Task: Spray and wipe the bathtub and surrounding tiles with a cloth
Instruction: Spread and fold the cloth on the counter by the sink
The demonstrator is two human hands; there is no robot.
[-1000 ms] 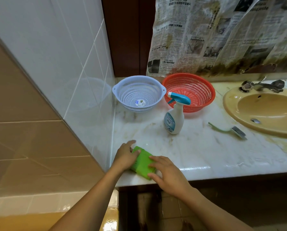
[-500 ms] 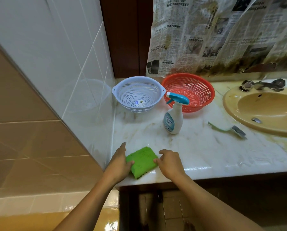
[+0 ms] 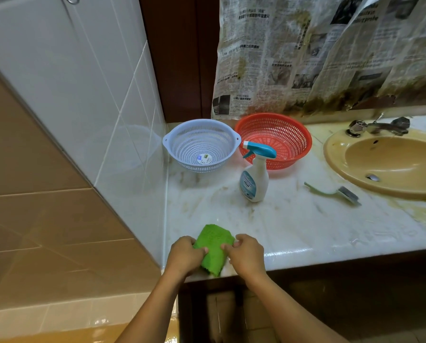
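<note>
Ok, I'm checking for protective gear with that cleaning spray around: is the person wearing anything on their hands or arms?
No. The left hand and right hand are bare: no gloves, rings or watch show. The left forearm and right forearm are bare too, with no sleeve in view down to the picture's lower edge.

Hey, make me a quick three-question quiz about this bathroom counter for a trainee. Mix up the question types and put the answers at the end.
1. True or false: the left hand and the right hand both grip the green cloth at the front edge of the counter.
2. What stands upright just in front of the red basket? A. spray bottle B. soap bar C. mug
3. Fill the gap: the brush lies on the counter between the spray bottle and the ____.
Key: 1 true; 2 A; 3 sink.
</note>
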